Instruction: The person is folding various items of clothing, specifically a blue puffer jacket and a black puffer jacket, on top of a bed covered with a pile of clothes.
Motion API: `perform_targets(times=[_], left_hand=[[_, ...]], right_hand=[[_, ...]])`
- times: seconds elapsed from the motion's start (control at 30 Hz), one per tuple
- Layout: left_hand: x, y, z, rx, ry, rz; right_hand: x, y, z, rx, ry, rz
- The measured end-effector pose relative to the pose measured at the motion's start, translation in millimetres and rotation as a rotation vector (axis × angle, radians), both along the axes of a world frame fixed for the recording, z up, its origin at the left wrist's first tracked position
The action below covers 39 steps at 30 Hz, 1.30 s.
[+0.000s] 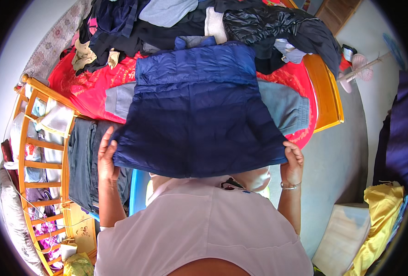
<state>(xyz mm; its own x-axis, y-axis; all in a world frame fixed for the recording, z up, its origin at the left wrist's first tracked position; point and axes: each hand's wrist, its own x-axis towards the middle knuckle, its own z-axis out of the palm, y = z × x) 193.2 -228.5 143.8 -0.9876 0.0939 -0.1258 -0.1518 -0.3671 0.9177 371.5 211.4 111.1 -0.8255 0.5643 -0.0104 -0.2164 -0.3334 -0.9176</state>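
Note:
A navy quilted puffer jacket [190, 127] lies spread before me, its collar [195, 42] towards the far side of the bed. At its lower left corner, my left hand [107, 155] grips the hem between thumb and fingers. My right hand [292, 160], with a bracelet at the wrist, pinches the lower right corner. The hem is stretched between both hands, above my lap. Grey cloth with a cuff [286, 107] sticks out from under the jacket on the right, and another grey cuff [120, 100] on the left.
A red patterned bedcover [86, 88] lies beneath. Piled clothes, including a shiny black jacket [259, 26], cover the far side. Folded dark jeans [81, 162] sit at my left beside a wooden rail [43, 164]. A wooden bed edge [324, 93] and a fan [391, 51] stand right.

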Motion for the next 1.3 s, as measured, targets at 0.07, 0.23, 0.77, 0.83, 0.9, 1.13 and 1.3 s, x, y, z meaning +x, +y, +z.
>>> perform_targets(times=[0.07,0.23,0.77,0.83,0.9,1.13,1.3], left_hand=[[5,-10,11,0.063,0.030,0.030],[15,-41,24,0.115,0.150,0.025],[21,-77,8,0.478,0.151,-0.244],[3,-55,13,0.489,0.191,-0.452],[-12,-38,10,0.250,0.149,-0.290],[-125,-3,-36,-0.463,0.139,0.129],[-216,33,-96,-1.126,0.396,0.447]], right_hand=[[9,3,15,-0.017,0.099,0.032],[31,-1,47,0.131,0.103,-0.002],[61,18,49,0.119,0.364,0.309],[43,16,47,0.052,0.304,0.336],[15,13,57,0.138,0.183,0.309],[-122,35,54,0.337,-0.140,0.065],[-222,62,2,0.351,-0.236,0.016]])
